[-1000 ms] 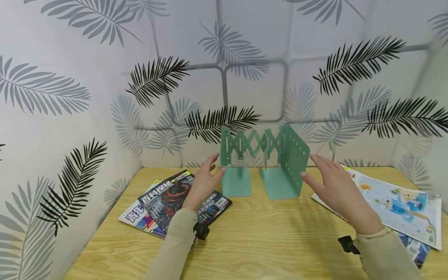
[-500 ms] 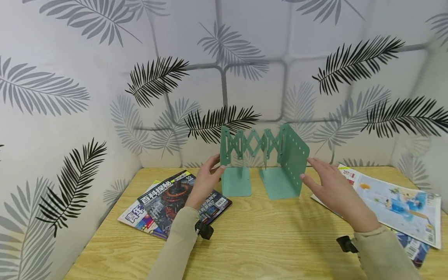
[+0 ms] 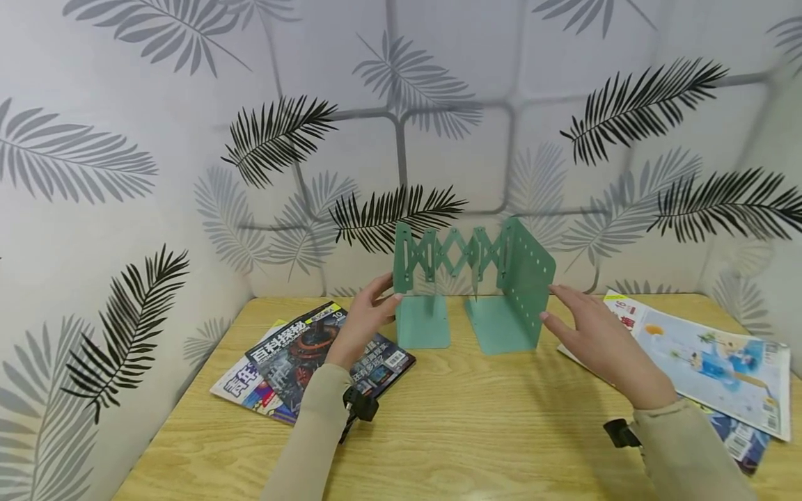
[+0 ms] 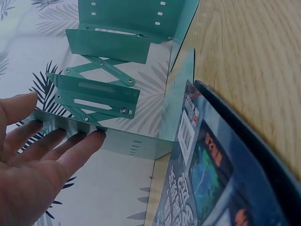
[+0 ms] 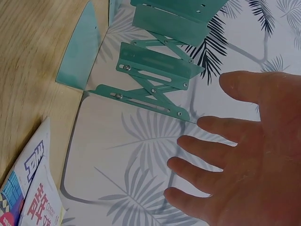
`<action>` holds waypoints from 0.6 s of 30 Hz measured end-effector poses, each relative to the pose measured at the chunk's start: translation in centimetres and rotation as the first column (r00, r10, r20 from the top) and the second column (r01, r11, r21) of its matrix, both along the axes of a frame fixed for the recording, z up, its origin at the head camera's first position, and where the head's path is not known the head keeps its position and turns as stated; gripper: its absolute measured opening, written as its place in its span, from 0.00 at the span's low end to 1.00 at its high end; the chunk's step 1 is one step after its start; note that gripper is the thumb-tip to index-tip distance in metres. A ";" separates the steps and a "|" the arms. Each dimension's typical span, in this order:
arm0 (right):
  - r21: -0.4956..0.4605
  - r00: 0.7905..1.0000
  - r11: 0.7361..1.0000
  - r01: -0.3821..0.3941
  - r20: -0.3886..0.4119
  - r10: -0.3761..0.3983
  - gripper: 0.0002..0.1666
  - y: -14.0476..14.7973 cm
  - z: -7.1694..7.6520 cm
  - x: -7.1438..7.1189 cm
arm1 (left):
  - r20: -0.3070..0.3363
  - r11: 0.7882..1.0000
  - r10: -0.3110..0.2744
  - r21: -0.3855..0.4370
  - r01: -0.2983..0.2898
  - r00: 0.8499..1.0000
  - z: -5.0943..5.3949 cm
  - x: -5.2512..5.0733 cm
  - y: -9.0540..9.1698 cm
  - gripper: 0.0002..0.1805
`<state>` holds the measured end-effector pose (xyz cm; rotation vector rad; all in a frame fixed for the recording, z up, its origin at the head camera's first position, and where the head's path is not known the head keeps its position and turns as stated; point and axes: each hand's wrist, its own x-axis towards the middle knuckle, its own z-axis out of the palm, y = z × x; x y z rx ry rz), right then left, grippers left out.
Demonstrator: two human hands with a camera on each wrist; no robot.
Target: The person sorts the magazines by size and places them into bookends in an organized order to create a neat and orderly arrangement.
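Observation:
A green expandable metal bookend [image 3: 454, 254] stands upright at the back of the table, its scissor links spread between two side plates. My left hand [image 3: 363, 327] is at its left plate. In the left wrist view, the fingertips [image 4: 96, 136] touch that plate's outer face, and the thumb stays apart. My right hand [image 3: 604, 344] is beside the perforated right plate [image 3: 531, 285], with fingers extended. The right wrist view shows the right fingers [image 5: 202, 174] spread and holding nothing; whether the index fingertip touches the plate's edge, I cannot tell.
Overlapping magazines [image 3: 301, 348] lie on the left of the wooden table [image 3: 451, 431], under my left forearm. More magazines [image 3: 714, 369] lie on the right, partly behind my right hand. A leaf-patterned wall covering [image 3: 451, 160] rises close behind the bookend.
My left fingers have come up to the left plate. My right hand has shifted slightly toward the right plate. The bookend and magazines keep their places; the head view has tilted slightly.

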<state>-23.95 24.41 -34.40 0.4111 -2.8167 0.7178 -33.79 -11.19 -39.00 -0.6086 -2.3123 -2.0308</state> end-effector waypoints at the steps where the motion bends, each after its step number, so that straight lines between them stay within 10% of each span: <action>1: 0.000 1.000 1.000 0.000 0.001 0.000 0.41 0.0 0.0 0.0 | 0.003 1.000 -0.001 -0.001 0.001 1.000 0.0 -0.1 0.0 0.30; 18: 0.071 0.998 0.996 0.059 0.016 -0.060 0.36 1.4 -0.5 0.0 | 0.003 0.999 -0.001 -0.043 0.001 1.000 0.2 0.1 -0.2 0.27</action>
